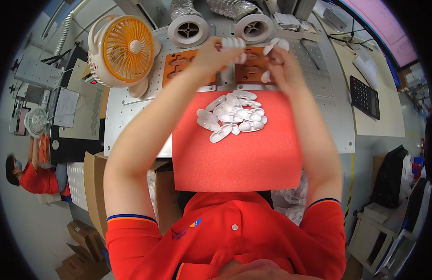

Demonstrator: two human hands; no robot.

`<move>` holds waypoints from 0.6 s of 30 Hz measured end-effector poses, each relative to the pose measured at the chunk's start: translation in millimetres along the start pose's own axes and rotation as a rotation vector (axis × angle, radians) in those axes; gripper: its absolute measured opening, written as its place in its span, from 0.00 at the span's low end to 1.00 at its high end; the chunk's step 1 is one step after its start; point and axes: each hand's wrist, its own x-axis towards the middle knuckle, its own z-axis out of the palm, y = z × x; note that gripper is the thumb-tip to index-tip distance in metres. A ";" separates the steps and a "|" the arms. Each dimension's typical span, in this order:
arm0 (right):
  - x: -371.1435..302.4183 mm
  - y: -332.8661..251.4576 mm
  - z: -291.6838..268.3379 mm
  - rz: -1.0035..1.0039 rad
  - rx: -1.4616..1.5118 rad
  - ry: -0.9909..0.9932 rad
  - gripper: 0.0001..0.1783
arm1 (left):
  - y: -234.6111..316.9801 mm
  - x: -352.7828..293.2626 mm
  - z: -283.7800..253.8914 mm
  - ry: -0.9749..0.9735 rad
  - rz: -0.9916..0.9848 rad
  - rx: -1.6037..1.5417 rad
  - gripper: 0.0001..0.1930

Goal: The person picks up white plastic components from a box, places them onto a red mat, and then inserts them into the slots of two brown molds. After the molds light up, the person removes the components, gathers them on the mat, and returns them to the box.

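My left hand (212, 57) is closed round a few white plastic pieces (233, 44), held one beside another above the orange fixture plates. Beyond the pile, my right hand (286, 71) grips several white oval plastic shells (283, 45), slightly blurred, with one poking out below its fingers. Under the hands lie a left orange fixture plate (171, 71) and a right orange fixture plate (247, 73), both with shaped recesses and partly covered. A loose heap of white oval plastic shells (232, 113) rests on the red foam sheet (237, 161) nearer to me.
An orange and white fan (130, 49) stands left of the plates. Two round duct mouths (188, 31) sit behind them. A metal rod tool (310, 54) and a calculator (364, 97) lie at the right. Cardboard boxes (95, 191) stand at lower left. Another person (38, 179) works far left.
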 end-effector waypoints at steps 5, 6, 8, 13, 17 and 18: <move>-45.9 19.9 46.4 -0.143 0.539 0.031 0.20 | 5.2 -30.5 71.9 0.010 0.158 -0.108 0.29; -46.0 17.6 43.6 -0.216 0.628 0.109 0.19 | 6.2 -33.1 79.0 0.039 0.324 0.043 0.28; -47.5 14.7 25.5 -0.280 0.696 0.146 0.17 | 22.0 -47.1 83.8 -0.064 0.543 0.156 0.24; -58.7 9.0 -8.6 -0.274 0.819 0.210 0.17 | 25.5 -55.2 83.9 -0.077 0.786 0.313 0.16; -83.6 7.1 -24.3 -0.086 0.947 0.388 0.18 | 4.8 -50.1 74.4 -0.222 0.499 0.390 0.14; -87.3 12.3 -46.3 -0.064 1.006 0.283 0.18 | 1.0 -50.4 74.2 -0.353 0.519 0.621 0.15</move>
